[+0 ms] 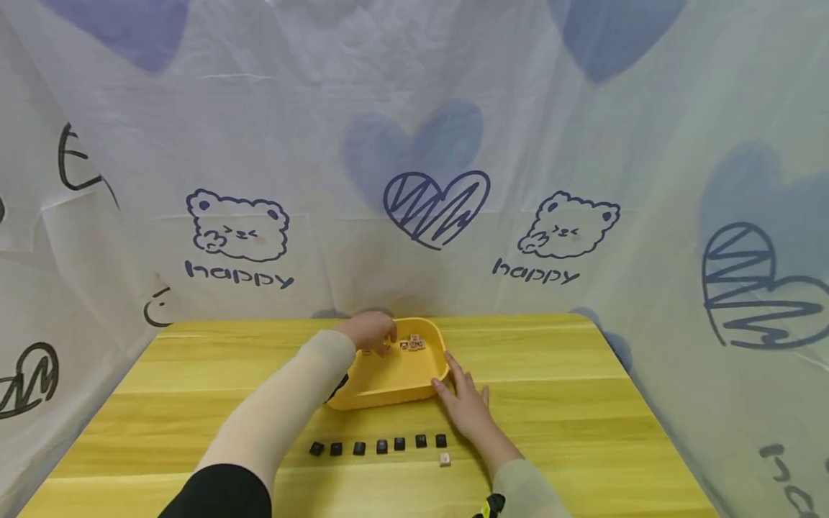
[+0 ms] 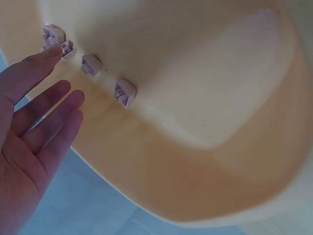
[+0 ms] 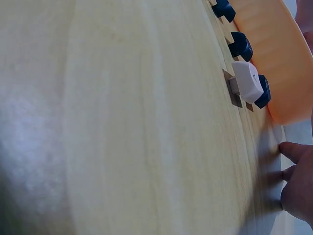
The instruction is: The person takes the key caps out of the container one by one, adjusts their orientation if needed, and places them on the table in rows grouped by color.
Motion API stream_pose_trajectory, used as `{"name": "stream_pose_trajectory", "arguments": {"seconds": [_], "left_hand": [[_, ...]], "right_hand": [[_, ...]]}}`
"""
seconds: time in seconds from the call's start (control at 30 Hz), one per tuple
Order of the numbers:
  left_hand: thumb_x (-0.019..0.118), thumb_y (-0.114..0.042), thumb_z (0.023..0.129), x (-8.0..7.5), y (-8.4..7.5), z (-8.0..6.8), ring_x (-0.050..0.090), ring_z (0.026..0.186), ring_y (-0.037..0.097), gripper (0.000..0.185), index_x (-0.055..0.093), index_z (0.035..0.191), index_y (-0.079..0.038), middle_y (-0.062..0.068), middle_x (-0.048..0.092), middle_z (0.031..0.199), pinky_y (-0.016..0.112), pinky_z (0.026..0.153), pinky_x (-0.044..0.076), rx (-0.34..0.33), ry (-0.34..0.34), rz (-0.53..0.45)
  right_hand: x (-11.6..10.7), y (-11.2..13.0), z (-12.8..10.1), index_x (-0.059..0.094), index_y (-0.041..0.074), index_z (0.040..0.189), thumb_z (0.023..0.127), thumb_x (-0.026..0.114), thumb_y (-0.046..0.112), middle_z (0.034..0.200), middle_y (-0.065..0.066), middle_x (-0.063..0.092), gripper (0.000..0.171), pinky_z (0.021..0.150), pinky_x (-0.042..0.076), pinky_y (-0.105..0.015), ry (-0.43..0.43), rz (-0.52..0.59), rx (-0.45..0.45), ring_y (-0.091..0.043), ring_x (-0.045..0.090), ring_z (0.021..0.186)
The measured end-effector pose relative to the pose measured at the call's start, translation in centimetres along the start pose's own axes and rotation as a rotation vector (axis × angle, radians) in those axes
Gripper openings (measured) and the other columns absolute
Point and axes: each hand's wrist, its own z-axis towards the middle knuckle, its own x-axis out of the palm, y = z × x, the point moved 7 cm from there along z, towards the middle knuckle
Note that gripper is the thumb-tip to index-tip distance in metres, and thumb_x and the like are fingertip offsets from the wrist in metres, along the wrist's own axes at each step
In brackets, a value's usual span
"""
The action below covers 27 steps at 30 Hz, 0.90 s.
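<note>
Head view shows a wooden table (image 1: 570,403) bearing a yellow tray (image 1: 388,381). Right hand (image 1: 468,403) rests flat, fingers straight, against its near corner. Left hand (image 1: 370,331) reaches inside with loose fingers, empty, beside small pale keycaps (image 1: 411,344). Black keycaps (image 1: 378,446) line the front.

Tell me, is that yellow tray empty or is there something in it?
Not empty. A few small pale keycaps lie at the far end of the tray, where the left hand reaches in; the rest of its floor is bare.
</note>
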Motion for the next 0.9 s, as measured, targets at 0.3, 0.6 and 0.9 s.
{"name": "stream_pose_trajectory", "arguments": {"seconds": [0.3,0.6,0.9], "left_hand": [[0.084,-0.011,0.076,2.0,0.5,1.6,0.060,0.087,0.015,0.027,0.075,0.101,-0.014,-0.003,0.067,0.096,0.031,0.079,0.050,0.030,0.092,0.087],[0.079,0.006,0.070,2.6,0.4,1.8,0.044,0.060,0.010,0.022,0.069,0.068,-0.014,-0.009,0.051,0.063,0.026,0.057,0.041,0.100,0.124,0.126],[0.078,0.007,0.072,2.6,-0.8,0.8,0.043,0.060,0.012,0.017,0.072,0.073,-0.009,-0.006,0.051,0.064,0.026,0.056,0.039,0.086,0.180,0.128]], "right_hand": [[-0.2,-0.1,-0.2,0.018,0.028,0.157,0.101,0.044,0.050,0.151,-0.016,0.036,0.066,0.108,-0.011,-0.064,-0.008,-0.002,0.005,-0.047,0.017,0.141],[-0.2,0.0,-0.1,0.016,0.031,0.157,0.101,0.043,0.051,0.152,-0.015,0.034,0.065,0.108,-0.011,-0.063,-0.005,-0.007,0.001,-0.046,0.017,0.141],[0.0,0.0,-0.1,0.016,0.031,0.157,0.101,0.043,0.050,0.152,-0.014,0.035,0.065,0.109,-0.010,-0.063,0.002,-0.015,0.004,-0.045,0.017,0.142]]}}
